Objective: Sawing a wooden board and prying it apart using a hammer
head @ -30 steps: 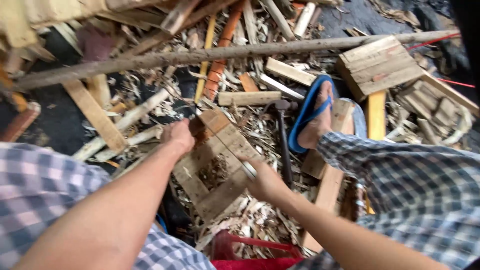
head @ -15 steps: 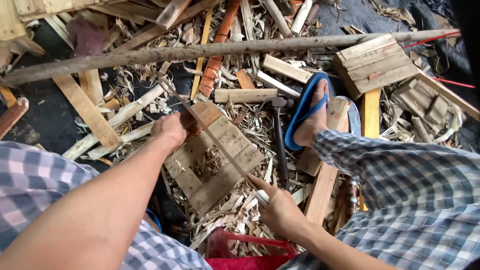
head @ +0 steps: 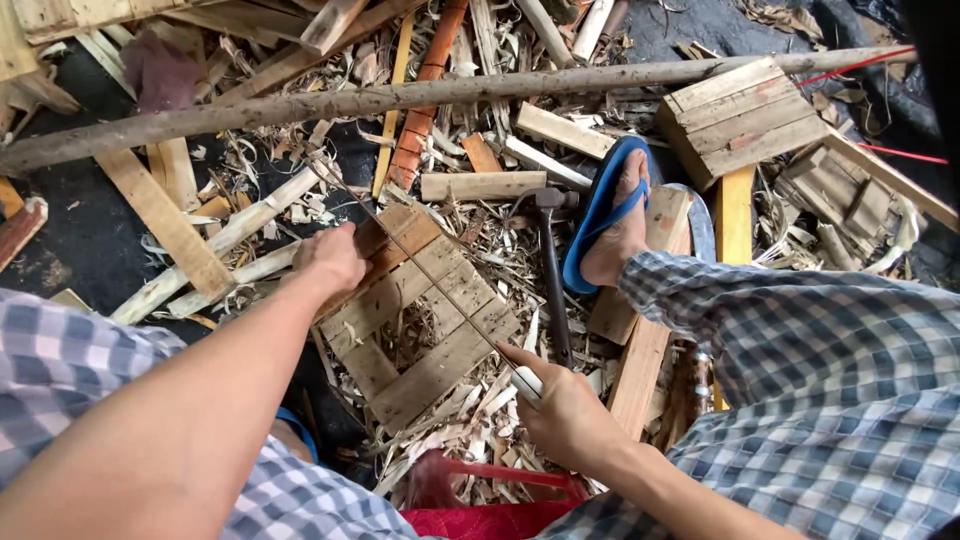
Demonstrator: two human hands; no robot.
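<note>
- Two bare hands are at work over a small square frame of pale wooden slats (head: 420, 320), which lies on the ground among wood shavings, between the hands.
- Left hand (head: 332, 258): closed down on the far left corner of the slat frame, fingers curled over its edge, pressing it in place.
- Right hand (head: 562, 412): closed around the pale handle of a thin-bladed saw (head: 420, 265), at the near right corner of the frame.
- Saw blade: runs from the right hand diagonally across the top of the frame, passing just beside the left hand and ending beyond it. Whether the blade sits in a cut cannot be told.
- Hammer with dark head and dark shaft (head: 550, 270): lies on the shavings just beyond the right hand, head away from the person.
- Foot in a blue flip-flop sandal (head: 615, 215): rests on a plank beyond and to the right of the right hand, beside the hammer.
- Long rough grey pole (head: 400, 98): lies across the litter well beyond both hands.
- Second block of nailed pale slats (head: 740, 118): lies far beyond the right hand, touching the pole.
- Checked blue-and-white cloth covers both knees, near each hand.
</note>
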